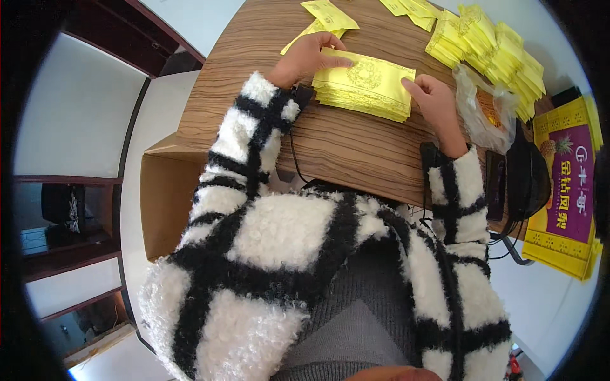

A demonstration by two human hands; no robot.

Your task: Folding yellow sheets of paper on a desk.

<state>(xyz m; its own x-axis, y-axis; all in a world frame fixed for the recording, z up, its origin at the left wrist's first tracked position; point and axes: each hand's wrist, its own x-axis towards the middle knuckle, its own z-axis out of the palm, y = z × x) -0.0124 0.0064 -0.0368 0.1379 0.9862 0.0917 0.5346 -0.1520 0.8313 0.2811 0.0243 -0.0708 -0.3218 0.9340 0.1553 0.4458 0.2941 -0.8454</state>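
Observation:
A yellow rectangular paper sheet with a printed round pattern lies over a stack of yellow papers on the wooden table near its front edge. My left hand pinches the sheet at its upper left corner, thumb on top. At the right end, my right hand holds the sheet's edge, with the thumb on its face and the other fingers curled behind. The stack below shows many layered edges, slightly fanned out. How many sheets each hand grips is hidden.
Beyond my left hand lie loose yellow papers. Several folded yellow bundles are heaped at the far right, beside a clear plastic bag. A dark phone, a purple-yellow package and a cardboard box flank me.

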